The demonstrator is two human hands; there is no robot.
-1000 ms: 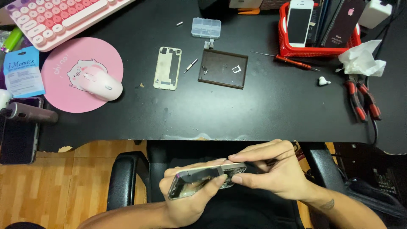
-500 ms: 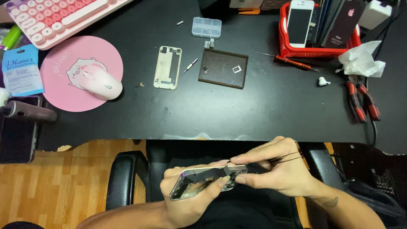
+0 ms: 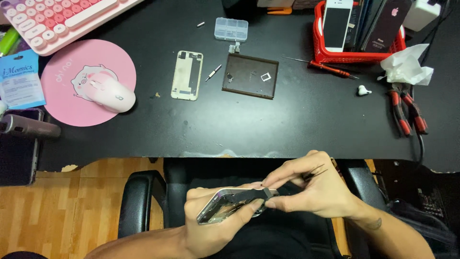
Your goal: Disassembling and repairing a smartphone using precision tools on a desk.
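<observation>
1. Since a second ago, both hands have barely shifted; the phone frame sits slightly lower over the lap, below the table's near edge.
2. Left hand is clenched around the frame from beneath.
3. Right hand pinches dark tweezers and presses fingertips on the frame's end.
4. Judging by that stillness, fine work inside the frame continues.
5. A detached back cover and brown tray lie mid-table.

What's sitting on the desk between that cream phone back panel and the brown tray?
In the head view, a small silver screwdriver bit lies slantwise between the back panel and the brown tray, touching neither. The rest of that strip is bare black desk.
</observation>
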